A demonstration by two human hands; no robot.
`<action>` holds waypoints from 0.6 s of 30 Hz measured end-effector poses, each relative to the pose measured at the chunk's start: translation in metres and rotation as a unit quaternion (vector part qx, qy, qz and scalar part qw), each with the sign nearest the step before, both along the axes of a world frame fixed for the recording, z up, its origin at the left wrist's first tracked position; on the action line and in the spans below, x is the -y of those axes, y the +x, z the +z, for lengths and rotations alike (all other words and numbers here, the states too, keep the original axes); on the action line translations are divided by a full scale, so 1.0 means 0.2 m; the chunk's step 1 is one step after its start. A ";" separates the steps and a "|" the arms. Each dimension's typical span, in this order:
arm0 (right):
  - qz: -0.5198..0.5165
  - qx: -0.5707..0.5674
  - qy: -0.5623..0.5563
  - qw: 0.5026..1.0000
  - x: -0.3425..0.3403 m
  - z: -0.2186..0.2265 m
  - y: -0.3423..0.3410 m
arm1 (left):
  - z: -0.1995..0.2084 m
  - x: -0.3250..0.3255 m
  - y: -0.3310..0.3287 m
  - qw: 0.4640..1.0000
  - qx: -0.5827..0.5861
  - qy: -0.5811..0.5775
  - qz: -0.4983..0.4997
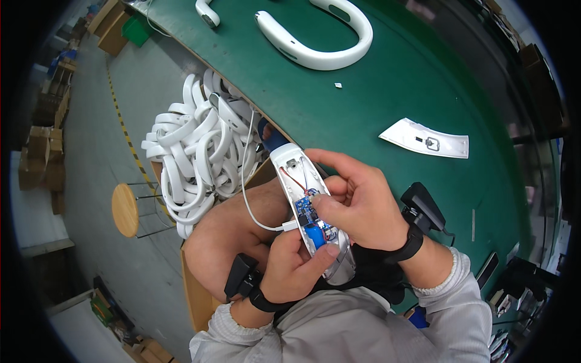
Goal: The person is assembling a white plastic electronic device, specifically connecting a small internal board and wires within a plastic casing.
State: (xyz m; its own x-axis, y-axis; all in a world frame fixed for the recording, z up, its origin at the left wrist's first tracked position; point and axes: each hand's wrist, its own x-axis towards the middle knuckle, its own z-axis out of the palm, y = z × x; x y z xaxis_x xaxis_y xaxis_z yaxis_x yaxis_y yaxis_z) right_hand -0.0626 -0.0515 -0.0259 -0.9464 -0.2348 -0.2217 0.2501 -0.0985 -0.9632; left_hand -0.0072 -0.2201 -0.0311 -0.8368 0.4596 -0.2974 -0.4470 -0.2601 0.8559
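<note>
An opened white curved housing (282, 158), seemingly part of a neck fan, lies tilted over my lap. Inside it show a blue circuit board (304, 207), thin red and dark wires, and a blue battery (314, 234). My left hand (290, 273) grips the lower end, its thumb over the edge beside the battery. A white cable (243, 175) ends in a white plug (290, 225) at the housing's left side, just above my left fingers. My right hand (369, 209) holds the right side; its thumb rests by the board and its index finger reaches the upper edge.
A white U-shaped neck fan (324, 62), a smaller white piece (207, 13) and a curved white cover (451, 143) lie on the green table (417, 78). Many white neck bands (203, 145) fill a carton at left, near a wooden stool (124, 210). A phone (488, 270) lies at right.
</note>
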 end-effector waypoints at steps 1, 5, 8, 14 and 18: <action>-0.006 0.001 -0.004 1.000 -0.01 0.00 0.00 | -0.01 0.00 0.01 1.000 0.001 -0.004 -0.006; 0.028 0.004 0.019 0.999 -0.05 0.04 -0.02 | -0.03 -0.03 0.03 1.000 0.002 -0.017 0.019; 0.044 0.010 0.040 0.998 -0.07 0.02 -0.03 | -0.05 -0.04 0.03 0.999 -0.017 -0.047 0.013; 0.051 0.003 0.051 0.997 -0.08 0.00 -0.03 | -0.06 -0.05 0.04 0.997 -0.038 -0.070 0.013; 0.055 0.000 0.052 0.997 -0.09 0.00 -0.03 | -0.05 -0.06 0.04 0.998 -0.033 -0.057 0.020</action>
State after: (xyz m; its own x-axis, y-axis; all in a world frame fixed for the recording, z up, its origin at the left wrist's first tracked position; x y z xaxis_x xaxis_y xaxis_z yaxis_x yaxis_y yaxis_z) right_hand -0.0678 -0.0341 -0.0268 -0.9165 -0.3124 -0.2499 0.2538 0.0289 -0.9668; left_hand 0.0010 -0.2091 -0.0421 -0.8736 0.3914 -0.2893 -0.3794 -0.1751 0.9085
